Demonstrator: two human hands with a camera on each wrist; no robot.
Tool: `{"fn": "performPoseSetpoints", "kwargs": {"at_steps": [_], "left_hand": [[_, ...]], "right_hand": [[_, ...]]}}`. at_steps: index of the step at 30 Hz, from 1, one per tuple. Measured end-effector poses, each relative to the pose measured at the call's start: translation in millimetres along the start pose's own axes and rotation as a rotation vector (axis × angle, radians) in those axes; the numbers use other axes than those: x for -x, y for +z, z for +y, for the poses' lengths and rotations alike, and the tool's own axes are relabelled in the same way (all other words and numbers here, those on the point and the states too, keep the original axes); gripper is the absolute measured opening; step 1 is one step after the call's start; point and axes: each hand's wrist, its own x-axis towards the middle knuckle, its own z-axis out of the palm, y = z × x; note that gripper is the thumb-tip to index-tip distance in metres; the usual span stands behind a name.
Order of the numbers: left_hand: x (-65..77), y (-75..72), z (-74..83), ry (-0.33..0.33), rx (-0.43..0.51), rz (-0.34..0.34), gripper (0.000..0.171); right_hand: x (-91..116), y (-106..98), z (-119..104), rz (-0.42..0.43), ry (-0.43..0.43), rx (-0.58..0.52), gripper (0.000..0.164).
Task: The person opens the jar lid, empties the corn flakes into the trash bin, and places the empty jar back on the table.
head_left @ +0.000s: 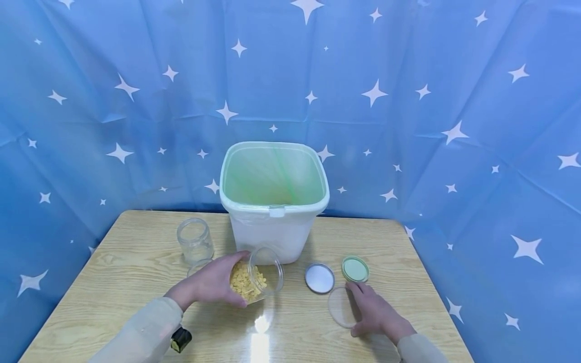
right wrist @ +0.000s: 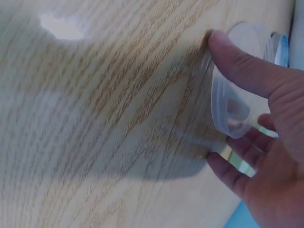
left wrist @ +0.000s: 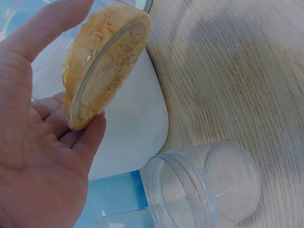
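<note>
My left hand [head_left: 218, 280] grips a clear jar [head_left: 267, 267] tilted on its side, its mouth facing right. Yellow flakes [head_left: 245, 281] fill its bottom part, and the left wrist view shows them packed against the jar's base. On the right, my right hand [head_left: 375, 310] spans a clear plastic lid [head_left: 341, 308] low over the table. The right wrist view has the thumb at one edge of that lid [right wrist: 232, 104] and fingertips at the opposite edge. Just beyond this hand lie a green lid [head_left: 355, 268] and a silver-rimmed white lid [head_left: 320, 278].
A white bin [head_left: 274, 227] with a pale green liner stands at the table's back middle. Left of it is a clear glass jar [head_left: 195, 241], upright. Another clear rim [head_left: 197, 265] shows partly behind my left hand. A blue star-patterned curtain [head_left: 272, 75] surrounds the wooden table [head_left: 113, 282].
</note>
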Motion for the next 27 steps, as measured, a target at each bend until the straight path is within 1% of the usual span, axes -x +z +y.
{"fn": "performPoseSetpoints", "kwargs": {"at_steps": [3,6,10,12,14,17,20,23,27], "left_hand": [[0.7,0.1,0.0,-0.007,-0.001,0.0,0.113],[1.6,0.1,0.0,-0.014,-0.003,0.0,0.112],[3.2,-0.9,0.5,-0.017,-0.006,0.006,0.112],[4.0,-1.5,0.4,-0.016,-0.012,0.008,0.111],[5.1,-2.0,0.0,-0.019,-0.007,0.005,0.11],[7.5,-3.3,-0.8,-0.02,-0.007,-0.007,0.111],[9.4,-6.0,-1.0,-0.016,-0.001,-0.025,0.111],[10.4,-11.0,-0.9,-0.007,0.0,-0.035,0.111],[11.7,-20.4,-1.7,0.016,0.018,-0.049,0.107]], "right_hand": [[2.5,-4.6,-3.3,0.011,-0.019,-0.004,0.114],[4.4,-15.5,-9.9,0.048,-0.074,0.021,0.106],[3.7,-34.9,-22.3,0.11,-0.157,0.058,0.083],[2.4,-43.6,-28.4,0.126,-0.177,0.067,0.071],[0.6,-51.8,-34.6,0.126,-0.187,0.055,0.063],[-2.8,-63.0,-43.6,0.13,-0.186,0.027,0.059],[-7.4,-74.8,-52.8,0.146,-0.192,-0.006,0.059],[-13.4,-87.1,-61.4,0.163,-0.205,-0.045,0.056],[-21.4,-102.6,-70.2,0.166,-0.222,-0.097,0.054]]}}
